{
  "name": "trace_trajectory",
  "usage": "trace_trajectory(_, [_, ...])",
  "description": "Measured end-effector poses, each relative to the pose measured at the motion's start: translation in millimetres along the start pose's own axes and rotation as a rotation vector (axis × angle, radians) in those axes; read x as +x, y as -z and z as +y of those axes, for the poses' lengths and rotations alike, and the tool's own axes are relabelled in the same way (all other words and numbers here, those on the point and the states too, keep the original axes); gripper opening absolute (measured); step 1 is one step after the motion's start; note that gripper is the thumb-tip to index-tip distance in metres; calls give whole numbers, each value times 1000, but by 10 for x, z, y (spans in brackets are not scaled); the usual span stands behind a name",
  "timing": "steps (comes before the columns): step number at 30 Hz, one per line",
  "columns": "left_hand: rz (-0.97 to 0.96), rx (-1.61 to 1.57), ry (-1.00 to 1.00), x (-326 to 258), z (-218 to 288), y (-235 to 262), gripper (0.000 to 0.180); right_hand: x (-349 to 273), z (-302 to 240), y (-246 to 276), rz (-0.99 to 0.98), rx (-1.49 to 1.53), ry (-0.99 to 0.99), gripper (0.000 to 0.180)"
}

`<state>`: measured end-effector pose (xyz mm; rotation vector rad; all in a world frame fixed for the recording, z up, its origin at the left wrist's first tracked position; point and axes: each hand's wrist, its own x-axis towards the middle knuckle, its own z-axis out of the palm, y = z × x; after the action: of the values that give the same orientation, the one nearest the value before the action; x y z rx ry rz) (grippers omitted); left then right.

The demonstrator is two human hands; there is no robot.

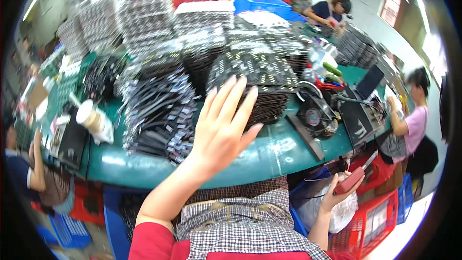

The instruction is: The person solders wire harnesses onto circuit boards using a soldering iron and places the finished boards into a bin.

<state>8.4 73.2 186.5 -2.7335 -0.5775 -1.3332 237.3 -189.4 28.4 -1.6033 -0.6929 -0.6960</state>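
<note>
My left hand reaches forward over the bench, palm down, fingers stretched out and slightly spread. Its fingertips lie at the near edge of a stack of black circuit board panels dotted with small pale parts; whether they touch is hard to tell. Left of that hand is a heap of dark flat cables with light-coloured ends. Low on the right, beyond the bench's front edge, my right hand is closed around a red-handled tool with a slim metal tip pointing up and to the right.
More panel stacks rise at the back of the green bench. A cup stands left; a dark bar and black device lie right. Red crates stand below right. Co-workers sit left, right and behind.
</note>
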Motion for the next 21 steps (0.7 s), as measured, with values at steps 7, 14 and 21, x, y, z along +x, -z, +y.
trace_trajectory(7, [-598,192,204,719,-803,-870,79,-50,-29,231,71,-243,13,76])
trace_trajectory(14, [-619,304,-135,873,-867,-828,56,-43,25,121,31,-62,-141,74])
trace_trajectory(21, [-317,422,-439,759,-798,-947,36,-37,29,12,8,15,-138,78])
